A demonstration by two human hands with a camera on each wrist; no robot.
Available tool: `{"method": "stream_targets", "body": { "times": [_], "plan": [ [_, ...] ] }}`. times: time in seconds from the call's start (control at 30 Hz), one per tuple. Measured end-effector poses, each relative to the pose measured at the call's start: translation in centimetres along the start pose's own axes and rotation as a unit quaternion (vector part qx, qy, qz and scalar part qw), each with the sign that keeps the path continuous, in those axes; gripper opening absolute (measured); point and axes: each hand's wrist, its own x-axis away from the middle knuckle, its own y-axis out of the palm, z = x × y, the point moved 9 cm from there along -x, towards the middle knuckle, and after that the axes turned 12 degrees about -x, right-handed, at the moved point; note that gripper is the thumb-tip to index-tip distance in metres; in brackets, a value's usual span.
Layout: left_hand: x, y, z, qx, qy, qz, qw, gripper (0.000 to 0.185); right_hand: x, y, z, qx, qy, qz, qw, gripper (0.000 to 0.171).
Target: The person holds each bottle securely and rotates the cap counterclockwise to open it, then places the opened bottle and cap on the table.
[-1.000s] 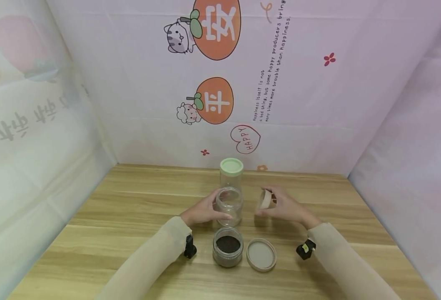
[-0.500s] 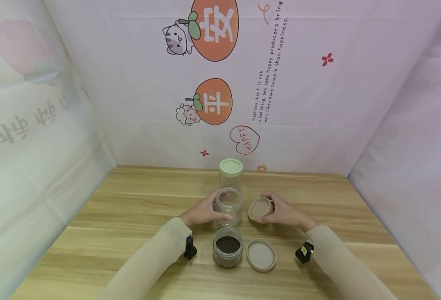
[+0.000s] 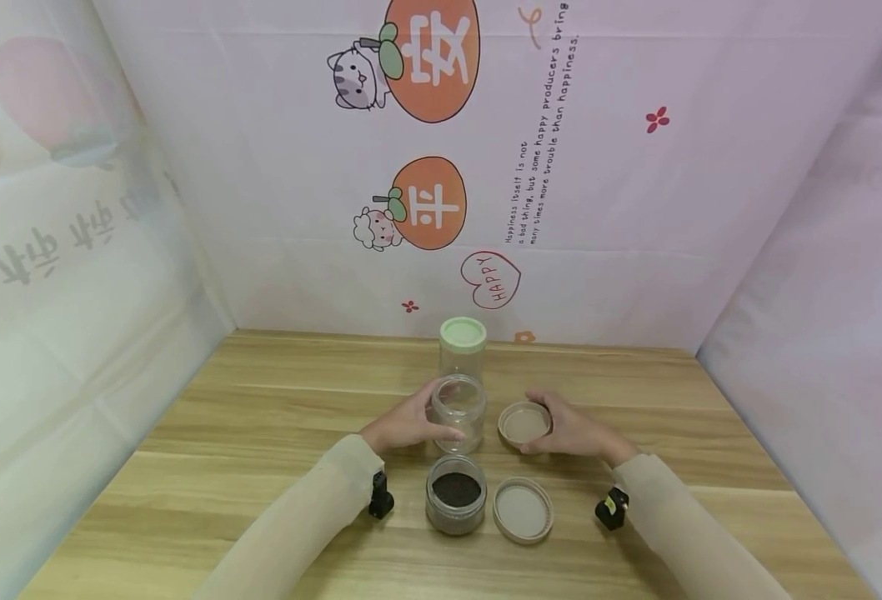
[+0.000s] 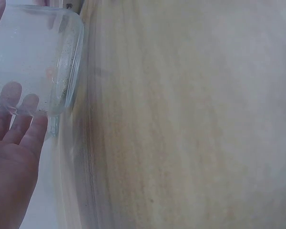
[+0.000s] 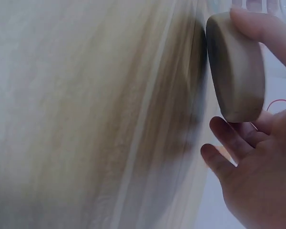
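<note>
Nearest you, a short clear plastic jar filled with dark granules stands open on the light wooden table, and a round beige lid lies inside-up just to its right. Behind them, your left hand wraps its fingers round the side of an empty clear plastic jar, which stands upright with its mouth uncovered. Just to the right of that jar, your right hand holds a second round beige screw lid by its rim, inside-up; the right wrist view shows a finger curled over its edge and the lid low over the wood. Farther back, directly behind the empty jar, stands a taller clear jar with a pale green lid, near the patterned pink backdrop.
</note>
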Motion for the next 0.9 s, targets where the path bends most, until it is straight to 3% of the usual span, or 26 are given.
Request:
{"method": "stream_targets", "body": {
  "times": [0.37,0.9],
  "plan": [
    [0.1,0.1,0.0,-0.005,-0.002,0.002,1.0000,0.093,0.1,0.2,1.5,0.058,0.007,-0.014,0.998,0.102],
    [0.1,-0.1,0.1,-0.016,-0.009,0.010,0.9998,0.096,0.5,0.3,1.1,0.049,0.008,-0.020,0.999,0.106]
  ]
}}
